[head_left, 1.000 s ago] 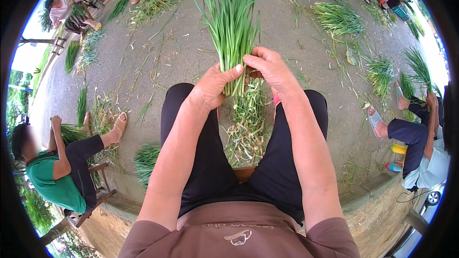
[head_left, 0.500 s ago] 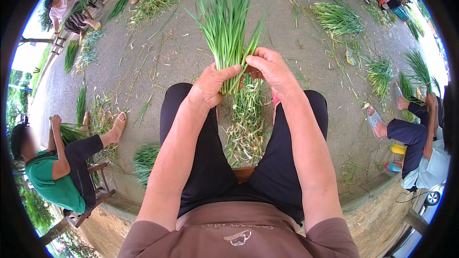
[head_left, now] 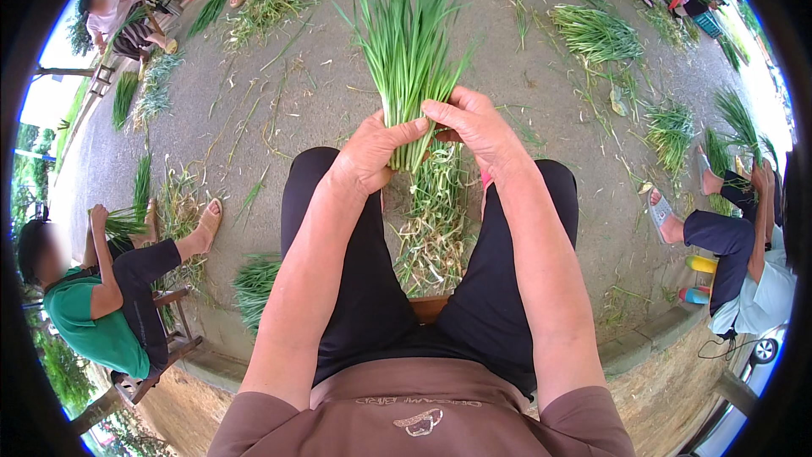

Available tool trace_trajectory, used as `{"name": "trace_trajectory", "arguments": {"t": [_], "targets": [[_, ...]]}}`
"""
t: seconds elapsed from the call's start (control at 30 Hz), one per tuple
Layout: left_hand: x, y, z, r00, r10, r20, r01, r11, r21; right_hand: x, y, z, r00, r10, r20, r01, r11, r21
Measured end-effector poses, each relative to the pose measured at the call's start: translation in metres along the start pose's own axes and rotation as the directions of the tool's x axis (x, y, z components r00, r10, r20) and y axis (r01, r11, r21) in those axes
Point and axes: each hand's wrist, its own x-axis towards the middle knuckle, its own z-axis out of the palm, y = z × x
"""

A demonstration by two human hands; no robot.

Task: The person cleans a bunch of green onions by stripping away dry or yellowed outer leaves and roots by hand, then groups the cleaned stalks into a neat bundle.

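A bunch of long green chives (head_left: pixel 408 59) stands upright in front of me, its leaves fanning out away from my body. My left hand (head_left: pixel 378 149) is closed around the pale lower stems, with the thumb lying across them. On the other side, my right hand (head_left: pixel 472 129) grips the bunch's right edge between thumb and fingers. Both thumbs nearly meet at the stems. The right fingertips are partly hidden behind the bunch. Below the hands, between my knees, lies a heap of discarded leaves and stalks (head_left: pixel 436 228) on the pavement.
A pile of chives (head_left: pixel 258 288) lies beside my left leg. More chive bundles (head_left: pixel 597 32) and scattered trimmings (head_left: pixel 271 13) spread over the pavement. A person in green (head_left: pixel 97 313) sits at left, another in light blue (head_left: pixel 757 288) at right, both holding chives.
My right hand has shifted slightly left, and the stalks leaning out at the right are now drawn closer against the bunch. My left hand has stayed nearly in place.
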Motion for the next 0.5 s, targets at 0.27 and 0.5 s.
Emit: {"name": "trace_trajectory", "arguments": {"t": [0.27,0.5], "targets": [[0.0006,-0.0016,0.0076,0.999,0.01,-0.038,-0.011,1.0,-0.016,0.0024,0.005,-0.0019,0.998,-0.044,-0.046,0.046,0.998,0.038],[0.0005,-0.0007,0.0029,0.999,0.031,-0.027,-0.03,0.999,0.023,0.0026,0.004,-0.0005,0.998,-0.059,0.023,0.059,0.998,0.01]]}}
